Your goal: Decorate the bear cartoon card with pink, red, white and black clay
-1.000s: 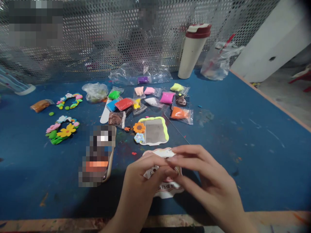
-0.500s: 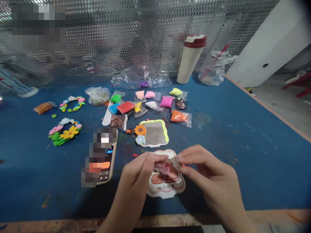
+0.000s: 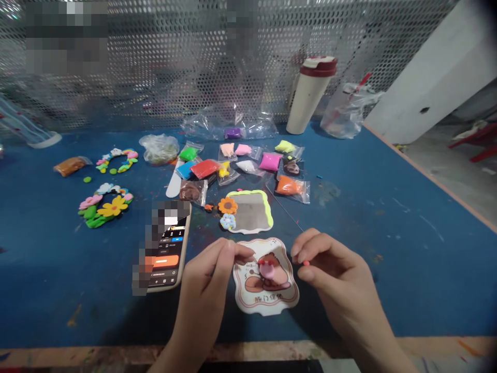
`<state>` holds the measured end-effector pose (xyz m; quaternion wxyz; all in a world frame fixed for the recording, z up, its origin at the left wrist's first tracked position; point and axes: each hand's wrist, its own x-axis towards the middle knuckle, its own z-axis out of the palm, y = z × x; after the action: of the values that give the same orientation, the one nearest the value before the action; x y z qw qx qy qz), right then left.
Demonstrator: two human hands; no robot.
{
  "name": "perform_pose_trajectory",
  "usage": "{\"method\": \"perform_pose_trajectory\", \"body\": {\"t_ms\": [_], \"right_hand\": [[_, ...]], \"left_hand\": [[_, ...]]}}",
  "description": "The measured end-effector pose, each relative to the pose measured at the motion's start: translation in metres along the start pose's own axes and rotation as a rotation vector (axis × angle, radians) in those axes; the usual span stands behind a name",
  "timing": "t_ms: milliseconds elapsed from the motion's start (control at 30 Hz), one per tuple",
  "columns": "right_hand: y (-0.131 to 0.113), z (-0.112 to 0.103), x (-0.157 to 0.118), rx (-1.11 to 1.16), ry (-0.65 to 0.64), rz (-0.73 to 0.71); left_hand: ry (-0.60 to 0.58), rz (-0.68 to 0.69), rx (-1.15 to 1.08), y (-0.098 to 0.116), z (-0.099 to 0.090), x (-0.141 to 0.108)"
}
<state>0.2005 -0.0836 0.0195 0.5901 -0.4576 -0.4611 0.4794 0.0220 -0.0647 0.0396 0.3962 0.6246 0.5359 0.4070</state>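
A scalloped white card with a printed cartoon and writing is in front of me. Pink clay with small red bits along its top shows over the drawing; I cannot tell if it touches the card. At the card's left edge is my left hand, fingers closed together, tips over the print; what they hold, if anything, is hidden. My right hand, right of the card, pinches a small red-pink piece of clay between thumb and fingers. Just beyond the card lies a mirror-like plate with a yellow-green clay border and two clay flowers.
A phone lies left of my left hand. Several bags of coloured clay are spread behind the plate. Two flower-decorated rings lie at left. A tumbler and a plastic cup stand at the back right by the mesh.
My hands have drawn apart, the left to the left and the right slightly to the right, uncovering more of the card and the pink clay. The view has shifted slightly.
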Motion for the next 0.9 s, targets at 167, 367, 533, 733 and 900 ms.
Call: {"method": "perform_pose_trajectory", "body": {"t_ms": [167, 367, 533, 733, 900], "right_hand": [[0.0032, -0.0026, 0.0005, -0.017, -0.002, -0.004], [-0.0005, -0.0011, -0.0031, -0.068, 0.021, -0.024], [-0.0029, 0.0015, -0.0053, -0.191, 0.020, -0.093], [-0.0043, 0.0019, -0.0057, -0.299, 0.005, -0.123], [-0.0054, 0.0040, -0.0059, -0.298, -0.043, -0.044]], "left_hand": [[-0.013, 0.006, -0.016, 0.0001, 0.0003, -0.0010], [-0.009, 0.012, -0.008, -0.0017, 0.0022, -0.0015], [-0.009, 0.024, -0.006, -0.0007, 0.0019, -0.0024], [-0.005, 0.030, -0.017, -0.0008, 0.0038, -0.0013], [-0.007, 0.028, -0.023, -0.0011, 0.0038, -0.0019]]}}
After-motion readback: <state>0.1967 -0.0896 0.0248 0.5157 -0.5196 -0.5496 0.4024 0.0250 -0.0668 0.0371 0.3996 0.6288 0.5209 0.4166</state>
